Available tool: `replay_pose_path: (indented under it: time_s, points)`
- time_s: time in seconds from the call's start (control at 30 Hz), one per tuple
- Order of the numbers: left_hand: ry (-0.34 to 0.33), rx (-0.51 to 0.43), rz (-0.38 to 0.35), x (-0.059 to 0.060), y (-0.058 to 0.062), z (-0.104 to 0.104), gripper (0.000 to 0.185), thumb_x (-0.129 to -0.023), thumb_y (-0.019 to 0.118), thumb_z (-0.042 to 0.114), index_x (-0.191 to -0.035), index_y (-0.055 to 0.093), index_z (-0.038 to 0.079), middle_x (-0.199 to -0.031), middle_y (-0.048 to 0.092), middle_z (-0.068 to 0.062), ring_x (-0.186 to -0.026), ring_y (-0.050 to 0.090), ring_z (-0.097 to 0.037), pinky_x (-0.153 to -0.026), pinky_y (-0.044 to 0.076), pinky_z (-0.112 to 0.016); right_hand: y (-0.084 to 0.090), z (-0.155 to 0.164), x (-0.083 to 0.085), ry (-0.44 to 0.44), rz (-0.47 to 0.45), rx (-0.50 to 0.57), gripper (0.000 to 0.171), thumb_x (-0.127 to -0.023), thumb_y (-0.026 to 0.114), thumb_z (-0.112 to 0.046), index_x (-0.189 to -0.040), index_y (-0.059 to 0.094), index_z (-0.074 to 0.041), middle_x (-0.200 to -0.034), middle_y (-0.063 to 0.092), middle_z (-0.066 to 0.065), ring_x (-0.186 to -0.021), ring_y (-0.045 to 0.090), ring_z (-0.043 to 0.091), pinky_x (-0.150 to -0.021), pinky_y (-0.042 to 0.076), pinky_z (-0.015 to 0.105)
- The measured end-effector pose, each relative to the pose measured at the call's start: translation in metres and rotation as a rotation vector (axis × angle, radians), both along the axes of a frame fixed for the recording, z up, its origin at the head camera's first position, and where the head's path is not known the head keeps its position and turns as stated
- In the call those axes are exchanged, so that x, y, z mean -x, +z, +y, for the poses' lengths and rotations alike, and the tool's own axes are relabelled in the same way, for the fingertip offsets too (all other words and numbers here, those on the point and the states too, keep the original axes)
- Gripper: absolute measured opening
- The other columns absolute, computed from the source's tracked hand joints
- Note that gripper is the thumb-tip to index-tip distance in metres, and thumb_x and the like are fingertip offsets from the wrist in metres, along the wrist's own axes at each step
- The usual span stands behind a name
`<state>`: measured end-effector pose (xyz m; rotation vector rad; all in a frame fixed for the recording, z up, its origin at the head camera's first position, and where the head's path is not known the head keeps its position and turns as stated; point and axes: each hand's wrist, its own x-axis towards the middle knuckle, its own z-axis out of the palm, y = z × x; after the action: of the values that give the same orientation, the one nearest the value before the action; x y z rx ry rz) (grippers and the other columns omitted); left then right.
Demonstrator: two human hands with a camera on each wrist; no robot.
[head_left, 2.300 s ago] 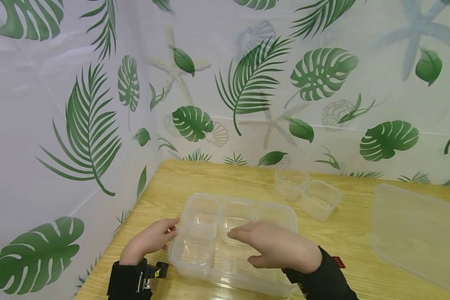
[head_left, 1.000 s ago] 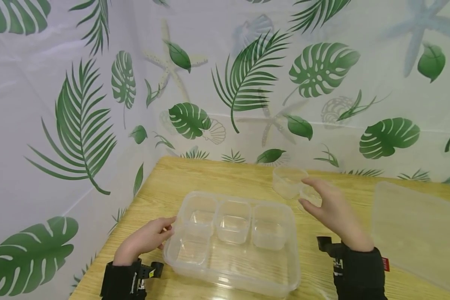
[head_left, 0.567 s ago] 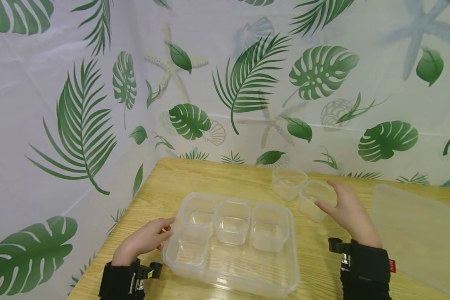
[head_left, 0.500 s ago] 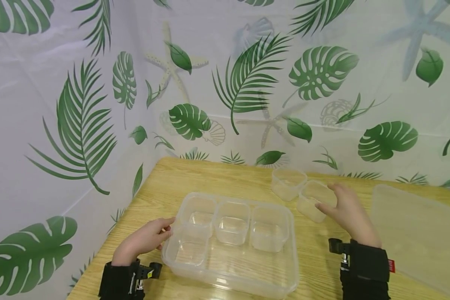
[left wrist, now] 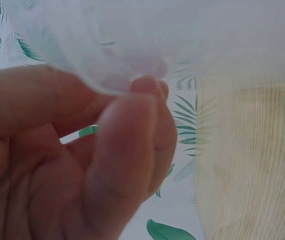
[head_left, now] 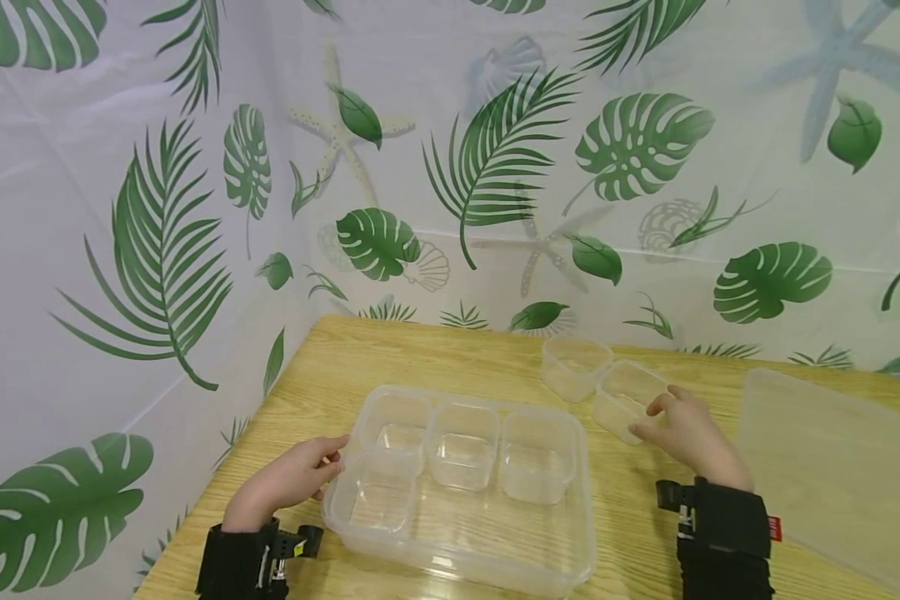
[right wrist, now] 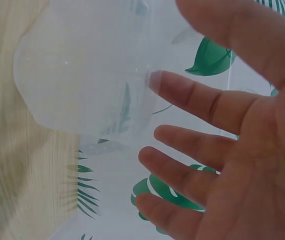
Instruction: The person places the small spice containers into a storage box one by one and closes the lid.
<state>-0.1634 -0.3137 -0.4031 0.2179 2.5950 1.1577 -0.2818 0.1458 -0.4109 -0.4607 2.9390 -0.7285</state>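
Observation:
A large clear plastic food container (head_left: 502, 537) lies on the wooden table in the head view, with several small clear tubs (head_left: 465, 446) inside along its far and left sides. My left hand (head_left: 296, 479) pinches its left rim; in the left wrist view the thumb (left wrist: 125, 145) and fingertips meet at the edge. Beyond its right side, two more small tubs stand together, a far one (head_left: 573, 371) and a nearer one (head_left: 626, 404). My right hand (head_left: 686, 437) is at the nearer tub's right wall. The right wrist view shows one fingertip (right wrist: 157, 82) touching that wall, the thumb apart from it.
A flat translucent lid (head_left: 825, 467) lies on the right of the table (head_left: 420, 350). A white curtain (head_left: 390, 167) printed with green leaves hangs behind the table and along its left. Each wrist wears a black band (head_left: 723, 517).
My right hand has moved from above the large container to the nearer loose tub, then dropped lower along its right wall. The left hand has stayed at the large container's rim.

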Motion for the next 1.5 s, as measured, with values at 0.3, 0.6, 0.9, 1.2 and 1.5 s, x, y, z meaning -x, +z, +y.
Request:
replay_pose_path:
  time_s: [0.3,0.6,0.9,1.2,1.5]
  points:
    - [0.001,-0.001,0.002,0.000,0.001,0.000,0.043,-0.092,0.044,0.003,-0.131,0.034,-0.010,-0.094,0.052,-0.011,-0.071,0.050,-0.017,-0.056,0.047,-0.030,-0.003,0.000,0.000,-0.006,0.017,-0.006,0.040,-0.080,0.064,-0.032,-0.084,0.052,0.006,-0.120,0.026,0.045,-0.106,0.027,0.058,-0.069,0.039,0.049]
    - [0.002,-0.001,0.000,0.000,0.000,0.001,0.043,-0.092,0.044,0.003,-0.132,0.033,-0.010,-0.094,0.053,-0.010,-0.071,0.051,-0.017,-0.056,0.046,-0.030,-0.007,0.004,0.002,-0.017,0.018,-0.003,0.053,-0.078,0.065,-0.036,-0.093,0.048,0.011,-0.108,0.035,0.037,-0.089,0.040,0.044,-0.065,0.039,0.047]
    - [-0.001,-0.006,-0.002,0.000,0.001,0.001,0.043,-0.093,0.043,0.004,-0.132,0.033,-0.010,-0.093,0.053,-0.010,-0.072,0.051,-0.017,-0.057,0.047,-0.030,-0.009,0.006,0.007,-0.031,-0.082,0.035,0.105,-0.078,0.061,-0.047,-0.129,0.004,0.025,-0.128,0.005,0.047,-0.118,0.006,0.056,-0.090,0.016,0.063]
    - [0.002,-0.002,-0.004,0.001,-0.001,0.001,0.043,-0.092,0.044,0.004,-0.132,0.034,-0.010,-0.094,0.053,-0.010,-0.072,0.052,-0.017,-0.057,0.047,-0.030,-0.013,0.004,0.009,-0.029,-0.060,0.008,0.100,-0.082,0.057,-0.046,-0.127,0.007,0.027,-0.127,0.011,0.047,-0.114,0.015,0.057,-0.089,0.021,0.062]
    - [0.013,0.000,-0.007,0.001,-0.001,0.001,0.043,-0.092,0.044,0.004,-0.132,0.034,-0.009,-0.095,0.053,-0.011,-0.071,0.051,-0.017,-0.057,0.047,-0.030,-0.012,0.005,0.008,-0.038,-0.046,-0.027,0.104,-0.078,0.058,-0.053,-0.125,0.013,0.028,-0.119,0.018,0.047,-0.107,0.023,0.058,-0.082,0.030,0.061]
